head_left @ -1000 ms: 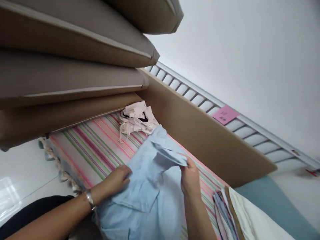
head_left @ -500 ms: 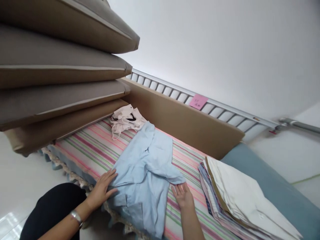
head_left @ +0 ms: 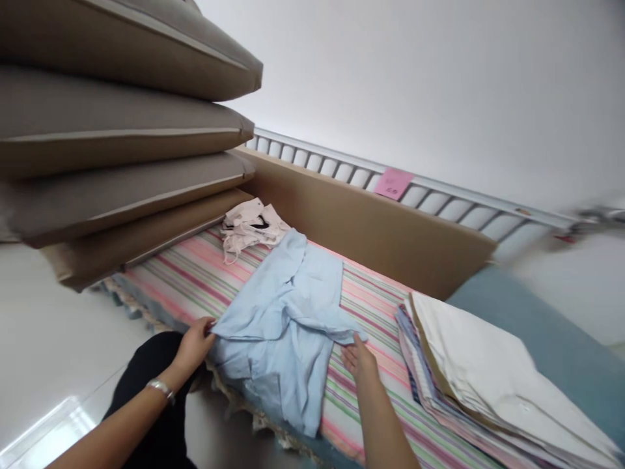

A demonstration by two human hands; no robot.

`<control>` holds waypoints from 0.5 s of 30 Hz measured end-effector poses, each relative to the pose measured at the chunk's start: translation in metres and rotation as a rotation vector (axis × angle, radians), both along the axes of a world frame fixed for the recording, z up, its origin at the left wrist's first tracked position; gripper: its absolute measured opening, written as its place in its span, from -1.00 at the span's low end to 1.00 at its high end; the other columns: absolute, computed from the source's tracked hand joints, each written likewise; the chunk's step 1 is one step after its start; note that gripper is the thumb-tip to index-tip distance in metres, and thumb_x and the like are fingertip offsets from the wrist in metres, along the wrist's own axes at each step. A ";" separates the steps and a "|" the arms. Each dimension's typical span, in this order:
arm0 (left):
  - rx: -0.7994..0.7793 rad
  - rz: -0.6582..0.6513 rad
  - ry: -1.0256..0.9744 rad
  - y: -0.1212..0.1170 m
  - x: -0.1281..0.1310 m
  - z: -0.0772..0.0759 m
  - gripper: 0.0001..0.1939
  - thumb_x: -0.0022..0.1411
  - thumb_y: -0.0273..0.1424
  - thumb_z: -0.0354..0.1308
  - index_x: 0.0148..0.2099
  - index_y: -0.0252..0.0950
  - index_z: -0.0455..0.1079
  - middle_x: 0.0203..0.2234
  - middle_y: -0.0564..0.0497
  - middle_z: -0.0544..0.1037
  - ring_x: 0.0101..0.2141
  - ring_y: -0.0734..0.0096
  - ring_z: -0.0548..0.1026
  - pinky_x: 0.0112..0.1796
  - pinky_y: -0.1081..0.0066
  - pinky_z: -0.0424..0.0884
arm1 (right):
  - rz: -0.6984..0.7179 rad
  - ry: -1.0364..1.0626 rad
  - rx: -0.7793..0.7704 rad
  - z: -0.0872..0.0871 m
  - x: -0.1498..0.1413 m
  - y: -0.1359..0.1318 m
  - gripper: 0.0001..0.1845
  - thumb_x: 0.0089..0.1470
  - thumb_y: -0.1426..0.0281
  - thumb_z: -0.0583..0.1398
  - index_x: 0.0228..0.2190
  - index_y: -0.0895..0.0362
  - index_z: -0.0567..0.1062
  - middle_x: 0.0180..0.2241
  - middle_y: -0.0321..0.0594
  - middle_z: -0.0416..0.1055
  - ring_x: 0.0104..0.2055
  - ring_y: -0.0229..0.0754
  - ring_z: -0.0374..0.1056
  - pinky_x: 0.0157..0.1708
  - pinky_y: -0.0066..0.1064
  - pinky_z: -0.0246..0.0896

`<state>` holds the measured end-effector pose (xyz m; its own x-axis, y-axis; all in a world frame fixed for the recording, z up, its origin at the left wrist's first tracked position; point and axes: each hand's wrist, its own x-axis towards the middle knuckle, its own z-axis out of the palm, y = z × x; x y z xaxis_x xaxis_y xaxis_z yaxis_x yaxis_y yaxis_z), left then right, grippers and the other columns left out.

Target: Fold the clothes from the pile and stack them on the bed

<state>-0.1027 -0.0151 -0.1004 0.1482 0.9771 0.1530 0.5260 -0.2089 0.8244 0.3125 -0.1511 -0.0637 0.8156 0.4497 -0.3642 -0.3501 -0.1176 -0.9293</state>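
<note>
While 1 s ago part of it was held up, the lt. blue garment (head_left: 293, 306) now lies spread on the striped bed cover (head_left: 188, 270). L hand (head_left: 194, 345), open at its edge 0.5 s ago, now pinches that corner; R hand (head_left: 360, 359) is at the opp. tip, touching cloth, but w/ the blur can't tell if it's gripping. Crumpled pale clothes (head_left: 251, 225) lie just beside the far end; folded stack (head_left: 488, 365) sits apart, to the R; grey-brown cushions (head_left: 127, 117) pile up far L.
</note>
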 end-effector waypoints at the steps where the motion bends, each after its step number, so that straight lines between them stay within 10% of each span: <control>1: -0.051 0.023 0.011 -0.003 0.003 0.004 -0.71 0.00 -0.37 0.06 -0.18 -0.34 0.34 -0.27 -0.14 0.52 -0.21 0.22 0.49 -0.12 0.29 0.37 | 0.005 0.030 -0.031 0.001 -0.001 0.003 -0.59 -0.34 0.18 0.34 -0.46 0.11 0.32 -0.58 -0.31 0.35 -0.53 -0.16 0.38 -0.52 -0.30 0.34; 6: -0.178 0.153 0.037 -0.012 0.009 0.005 -0.88 -0.06 -0.48 0.11 -0.36 -0.30 0.33 -0.48 -0.02 0.49 -0.38 0.28 0.46 -0.29 0.38 0.34 | 0.052 0.035 -0.042 0.026 -0.004 0.034 -0.69 -0.30 0.38 0.31 -0.55 0.08 0.24 -0.66 -0.45 0.28 -0.62 -0.31 0.26 -0.57 -0.43 0.28; 15: -0.259 0.192 -0.130 -0.025 -0.005 -0.007 -0.88 0.02 -0.36 0.02 -0.45 -0.29 0.33 -0.61 0.08 0.41 -0.54 0.41 0.40 -0.51 0.49 0.29 | 0.390 -0.158 0.487 0.138 0.010 0.041 -0.67 -0.30 0.40 0.30 -0.35 0.04 0.44 -0.23 -0.29 0.47 -0.18 -0.23 0.38 -0.10 -0.25 0.30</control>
